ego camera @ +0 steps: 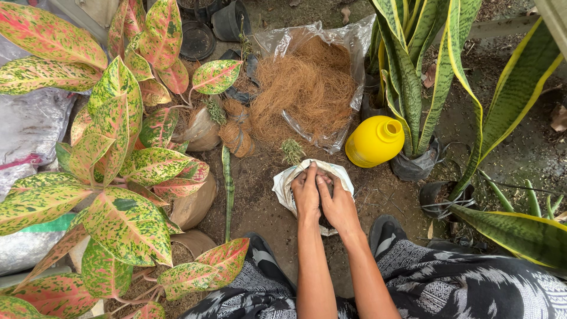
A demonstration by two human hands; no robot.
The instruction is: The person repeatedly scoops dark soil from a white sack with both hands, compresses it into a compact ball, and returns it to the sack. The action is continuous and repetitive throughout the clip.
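Pressing down side by side, the left hand (306, 195) and the right hand (338, 201) both sit inside the open mouth of a small white woven plastic bag (285, 184), fingers curled and dug into whatever fills it; what they grip there is hidden by the hands themselves. The bag stands on bare brown soil (260, 207) just in front of the person's knees, its rim rolled outward and crumpled, soft and slack in shape.

Just beyond the bag, a tiny green sprig (292, 150) rises from the ground. Behind that lies a clear plastic sack of loose brown coconut fibre (310, 88), open at the top. To the right, near the bag, rests a round yellow plastic bottle (375, 140) with its neck uncapped. One narrow green leaf (228, 183) stands upright to the left of the bag. A pink-and-green speckled foliage plant (118, 159) crowds the left side, and tall yellow-edged sword-shaped plants (413, 65) in black bags fill the right.

Counted: two hands, one white bag, one yellow bottle, one sack of fibre. Two black slippers (381, 230) flank the forearms.
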